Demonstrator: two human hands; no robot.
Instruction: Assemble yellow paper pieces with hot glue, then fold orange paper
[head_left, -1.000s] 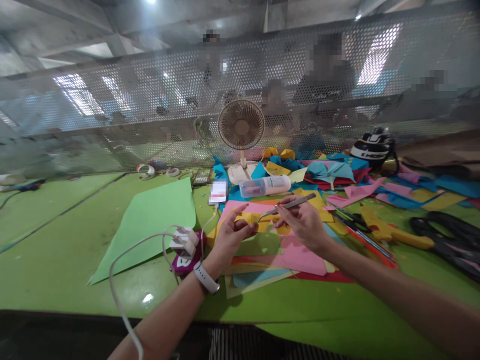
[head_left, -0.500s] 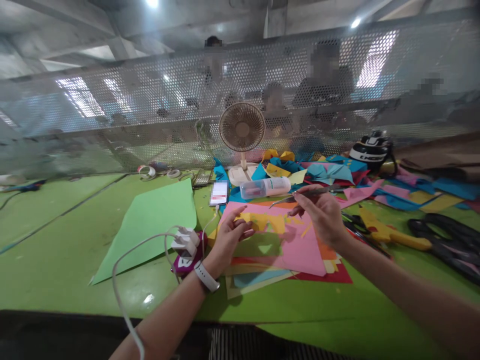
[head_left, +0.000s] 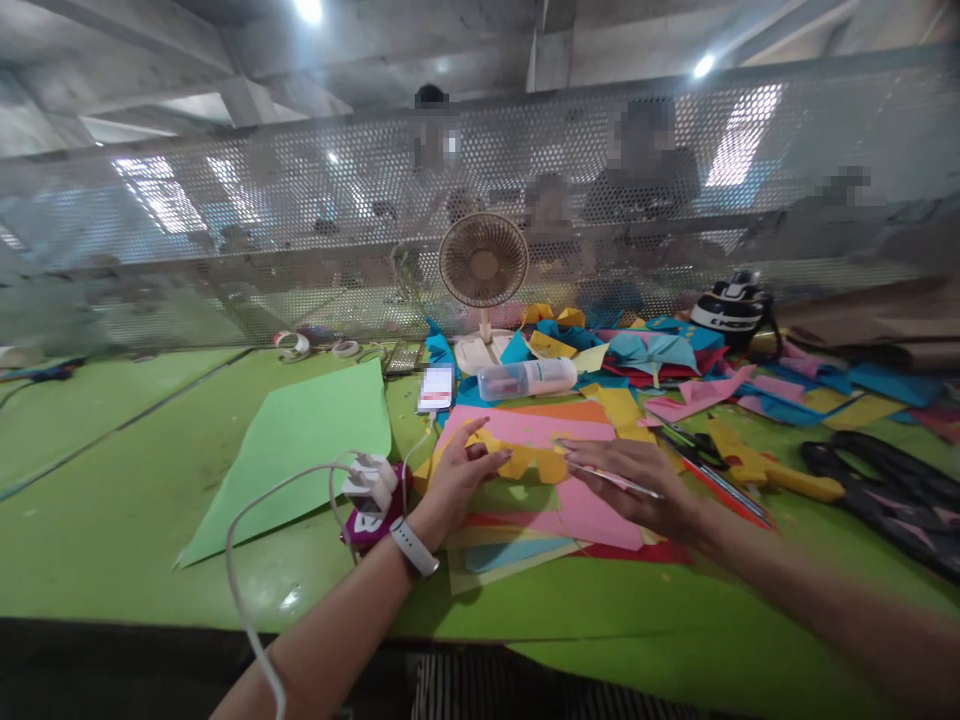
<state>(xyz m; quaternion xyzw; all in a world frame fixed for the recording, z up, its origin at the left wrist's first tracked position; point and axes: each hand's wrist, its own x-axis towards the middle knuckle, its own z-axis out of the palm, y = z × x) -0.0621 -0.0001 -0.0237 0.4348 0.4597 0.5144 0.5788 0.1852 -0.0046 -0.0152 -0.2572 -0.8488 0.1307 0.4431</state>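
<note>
A cut yellow paper piece with a notched lower edge stretches between my two hands, above stacked coloured sheets. The thumb and fingers of my left hand grip its left end, with the index finger raised. Tweezers lie in my right hand, pointing toward the paper's right end. Those right fingertips are at the paper's edge; whether they pinch it is unclear. Under the hands lies a pink sheet, with more coloured sheets beneath it.
A green sheet lies left of a purple power strip with a white charger. Behind are a phone, a bottle and a fan. Black scissors and paper scraps lie right. People stand beyond the perforated screen.
My right hand drew back rightward with the tweezers, then returned to the yellow paper's right end. The tweezers now point lower. My left hand stayed nearly in place.
</note>
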